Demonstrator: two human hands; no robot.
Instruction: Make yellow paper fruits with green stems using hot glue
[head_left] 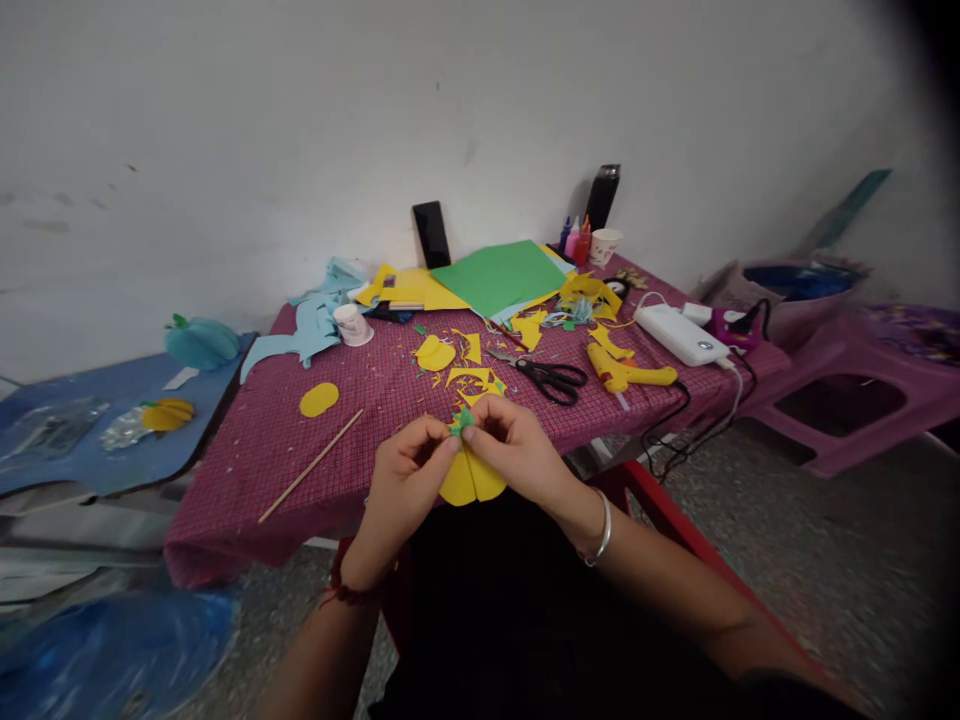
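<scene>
At the table's front edge, both my hands meet over a yellow paper pumpkin [472, 480]. My left hand [409, 475] is closed, its thumb and forefinger pinching a green paper piece [463, 422] at the pumpkin's top. My right hand [517, 450] pinches the same green piece from the other side. The fingers partly hide the pumpkin's upper part. Just beyond my hands lie yellow paper scraps [469, 378] and black-handled scissors [551, 380]. A yellow glue gun [626, 372] rests to the right. A wooden stick [311, 466] and yellow paper circles [319, 399] lie to the left.
Green paper [502, 278], a phone [431, 235] and blue paper scraps [315, 320] are at the back. A white power bank [681, 335] with cables sits right. Paper cups [352, 325] and a dark bottle [602, 198] stand upright. A blue paper pumpkin [201, 343] sits on the left table.
</scene>
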